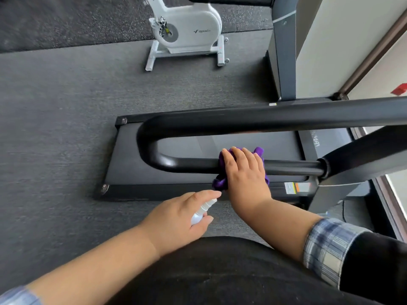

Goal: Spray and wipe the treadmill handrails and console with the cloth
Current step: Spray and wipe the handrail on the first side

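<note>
At the frame's centre, the right hand [243,172] is clamping the purple cloth [220,182] around the black handrail [293,167] to wipe it, while the left hand [176,219] is gripping the spray bottle [201,211] just below, nozzle aimed at the rail.

Purple cloth [240,166] under the right hand [244,175], on a black handrail [198,166]; white bottle [201,211] in the left hand [182,219]; blue plaid sleeve [326,245].
</note>
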`<move>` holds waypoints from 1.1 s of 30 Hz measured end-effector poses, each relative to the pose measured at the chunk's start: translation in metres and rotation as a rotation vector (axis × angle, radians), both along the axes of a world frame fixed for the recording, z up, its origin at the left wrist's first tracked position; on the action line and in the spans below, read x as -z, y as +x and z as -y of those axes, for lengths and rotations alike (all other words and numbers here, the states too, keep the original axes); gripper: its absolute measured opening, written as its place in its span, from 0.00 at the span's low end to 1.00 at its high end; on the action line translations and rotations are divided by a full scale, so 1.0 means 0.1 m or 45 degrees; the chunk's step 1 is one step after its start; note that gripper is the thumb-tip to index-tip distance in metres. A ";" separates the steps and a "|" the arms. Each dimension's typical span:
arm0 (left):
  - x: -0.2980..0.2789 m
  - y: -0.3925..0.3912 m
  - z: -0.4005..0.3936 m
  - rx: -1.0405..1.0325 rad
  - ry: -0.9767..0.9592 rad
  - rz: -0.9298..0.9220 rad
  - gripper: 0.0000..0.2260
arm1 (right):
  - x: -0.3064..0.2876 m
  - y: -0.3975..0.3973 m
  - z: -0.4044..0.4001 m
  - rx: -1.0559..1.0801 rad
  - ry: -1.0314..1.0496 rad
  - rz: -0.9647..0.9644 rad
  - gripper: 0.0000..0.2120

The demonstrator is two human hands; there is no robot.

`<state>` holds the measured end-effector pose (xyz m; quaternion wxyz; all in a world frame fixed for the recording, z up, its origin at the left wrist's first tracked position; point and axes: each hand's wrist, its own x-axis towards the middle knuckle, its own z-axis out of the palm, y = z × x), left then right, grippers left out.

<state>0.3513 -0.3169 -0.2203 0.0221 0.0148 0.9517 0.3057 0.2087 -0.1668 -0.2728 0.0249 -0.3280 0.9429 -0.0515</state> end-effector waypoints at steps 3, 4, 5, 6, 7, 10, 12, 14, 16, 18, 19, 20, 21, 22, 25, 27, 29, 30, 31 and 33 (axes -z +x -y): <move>0.01 0.12 0.34 -0.007 0.008 -0.005 0.25 | -0.01 0.13 0.25 0.047 -0.021 -0.006 0.45; 0.01 0.15 0.44 0.004 0.016 0.001 0.25 | -0.02 0.18 0.34 0.061 -0.041 -0.008 0.45; 0.02 0.18 0.54 0.022 0.022 0.000 0.25 | -0.02 0.23 0.44 0.066 -0.052 -0.009 0.45; 0.03 0.20 0.63 0.041 0.022 -0.010 0.25 | -0.04 0.28 0.55 0.061 -0.060 -0.009 0.46; 0.03 0.21 0.71 0.059 0.017 -0.022 0.25 | -0.05 0.34 0.68 0.048 -0.074 -0.008 0.46; 0.02 0.23 0.95 0.127 -0.013 -0.038 0.25 | -0.06 0.49 1.04 0.024 -0.195 0.009 0.45; 0.01 0.24 1.08 0.172 -0.011 -0.042 0.25 | -0.09 0.53 1.15 0.050 -0.325 0.050 0.44; 0.00 0.24 1.18 0.202 0.016 -0.065 0.25 | -0.13 0.55 1.13 0.067 -0.481 0.109 0.42; 0.00 0.24 1.22 0.235 0.050 -0.092 0.25 | -0.18 0.57 1.03 0.037 -0.597 0.155 0.40; 0.01 0.23 1.23 0.280 0.080 -0.113 0.25 | -0.23 0.55 0.92 -0.042 -0.534 0.174 0.42; 0.03 0.21 1.22 0.301 0.086 -0.131 0.25 | -0.25 0.52 0.86 -0.096 -0.444 0.172 0.42; 0.04 0.20 1.21 0.322 0.087 -0.144 0.25 | -0.26 0.49 0.81 -0.156 -0.336 0.141 0.41; 0.06 0.18 1.19 0.340 0.087 -0.146 0.25 | -0.26 0.47 0.76 -0.211 -0.239 0.086 0.39; 0.06 0.16 1.16 0.355 0.089 -0.137 0.25 | -0.25 0.46 0.72 -0.247 -0.173 0.032 0.37; 0.10 0.11 1.09 0.375 0.100 -0.100 0.28 | -0.24 0.47 0.65 -0.278 -0.105 -0.038 0.33; 0.11 0.05 1.06 0.370 0.091 -0.097 0.31 | -0.22 0.47 0.61 -0.262 -0.104 -0.060 0.29; 0.08 -0.02 1.02 0.334 0.086 -0.108 0.30 | -0.20 0.43 0.53 -0.200 -0.104 -0.070 0.29; 0.07 -0.05 1.00 0.309 0.090 -0.116 0.30 | -0.19 0.41 0.49 -0.168 -0.097 -0.069 0.30; 0.06 -0.07 0.98 0.289 0.092 -0.123 0.29 | -0.19 0.39 0.43 -0.142 -0.097 -0.066 0.31; 0.07 -0.06 0.95 0.282 0.091 -0.108 0.29 | -0.17 0.33 0.29 -0.088 -0.112 -0.074 0.33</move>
